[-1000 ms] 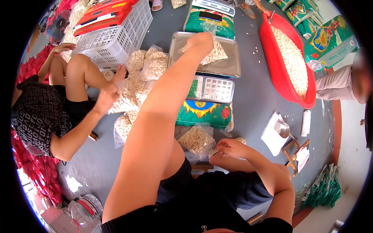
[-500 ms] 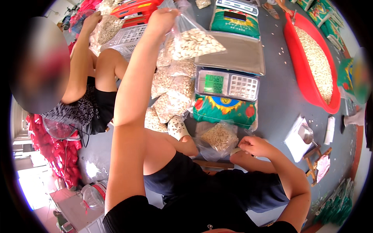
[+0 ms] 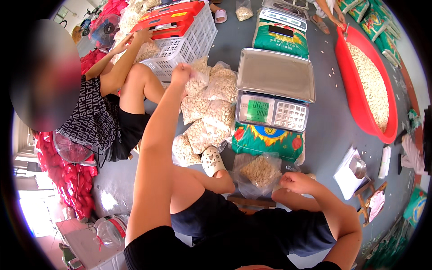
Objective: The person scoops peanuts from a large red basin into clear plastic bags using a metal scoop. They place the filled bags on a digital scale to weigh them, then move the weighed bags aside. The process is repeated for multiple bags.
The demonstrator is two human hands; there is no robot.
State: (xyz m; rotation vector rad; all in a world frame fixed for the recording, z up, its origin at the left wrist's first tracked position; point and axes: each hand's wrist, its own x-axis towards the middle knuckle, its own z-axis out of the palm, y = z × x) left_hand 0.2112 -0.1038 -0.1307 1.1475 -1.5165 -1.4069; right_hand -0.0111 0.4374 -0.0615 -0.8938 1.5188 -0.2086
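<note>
Though grip is unclear, left hand (image 3: 182,74) meets clear plastic bag of beans (image 3: 196,85) | beside silver scale's (image 3: 275,74) left edge | right hand (image 3: 298,183) curled narrow

Whether the left hand (image 3: 182,74) touches filled bags (image 3: 212,114) is unclear; co-worker's head (image 3: 45,74) blurred

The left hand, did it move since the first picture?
Yes, leftward: the left hand was over the near scale, and now it is left of that scale, at the bag pile.

The left hand (image 3: 182,74) is near bags (image 3: 217,113) beside a scale (image 3: 276,75).
</note>
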